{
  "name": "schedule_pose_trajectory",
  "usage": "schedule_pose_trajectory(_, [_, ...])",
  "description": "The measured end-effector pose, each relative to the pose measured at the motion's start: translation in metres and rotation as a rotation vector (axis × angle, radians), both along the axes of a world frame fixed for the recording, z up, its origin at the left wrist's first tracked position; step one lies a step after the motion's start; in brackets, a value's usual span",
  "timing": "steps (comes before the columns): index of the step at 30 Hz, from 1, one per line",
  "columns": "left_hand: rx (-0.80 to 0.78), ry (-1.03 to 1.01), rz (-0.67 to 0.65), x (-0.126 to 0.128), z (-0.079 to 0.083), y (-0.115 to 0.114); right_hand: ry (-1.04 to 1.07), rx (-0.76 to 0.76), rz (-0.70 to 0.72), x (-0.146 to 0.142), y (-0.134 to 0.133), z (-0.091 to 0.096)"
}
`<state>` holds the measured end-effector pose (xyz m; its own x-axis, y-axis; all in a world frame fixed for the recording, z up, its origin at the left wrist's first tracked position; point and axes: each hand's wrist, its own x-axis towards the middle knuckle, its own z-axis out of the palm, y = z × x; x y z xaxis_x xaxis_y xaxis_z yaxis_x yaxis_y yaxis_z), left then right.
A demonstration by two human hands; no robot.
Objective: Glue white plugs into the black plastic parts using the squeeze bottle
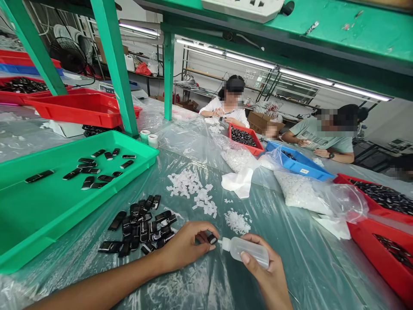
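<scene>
Pinched in the fingers of my left hand [185,243] is a small black plastic casing [212,239], mostly covered by the fingers. My right hand [269,267] is wrapped round a translucent squeeze bottle [250,253], lying nearly level with its narrow white nozzle pointing left. The nozzle tip is at the casing; whether it touches, I cannot tell. Beside my left wrist lies a heap of black casings [138,228]. Beyond my hands are loose piles of small white pieces [185,183], and a finer white pile [237,221] sits just past the bottle.
A green tray [64,224] at left holds several black casings. Red trays [380,249] stand at right, near a bag of white pieces [300,193] and a blue tray [300,161]. Green posts [114,64] rise at left. Two people [226,103] sit across the table.
</scene>
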<state>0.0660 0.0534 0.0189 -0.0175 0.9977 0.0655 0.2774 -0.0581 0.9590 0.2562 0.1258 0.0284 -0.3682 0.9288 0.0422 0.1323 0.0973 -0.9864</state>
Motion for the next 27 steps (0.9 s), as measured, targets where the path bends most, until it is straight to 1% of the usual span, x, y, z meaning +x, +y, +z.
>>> schedule_pose_trajectory(5, [0.04, 0.03, 0.0, -0.0003, 0.0008, -0.0011, -0.047, 0.026, 0.046, -0.0008, -0.0015, 0.0012])
schedule_pose_trajectory(9, [0.079, 0.09, 0.005, -0.0012, -0.0005, -0.0016, -0.053, 0.041, 0.034, -0.0013, -0.0031, 0.0003])
schedule_pose_trajectory(15, [0.108, 0.202, 0.019, -0.0024, -0.0043, -0.0004, -0.136, 0.187, 0.049, -0.001, -0.0043, 0.0001])
schedule_pose_trajectory(18, [0.104, 0.249, 0.014, -0.0028, -0.0034, -0.0007, -0.153, 0.227, 0.068, -0.0007, -0.0043, 0.0004])
schedule_pose_trajectory(23, [0.094, 0.283, 0.002, -0.0031, -0.0023, -0.0016, -0.206, 0.259, 0.034, -0.0003, -0.0044, -0.0003])
schedule_pose_trajectory(27, [0.092, 0.3, 0.009, -0.0029, -0.0048, -0.001, -0.223, 0.268, 0.006, -0.0002, -0.005, 0.0002])
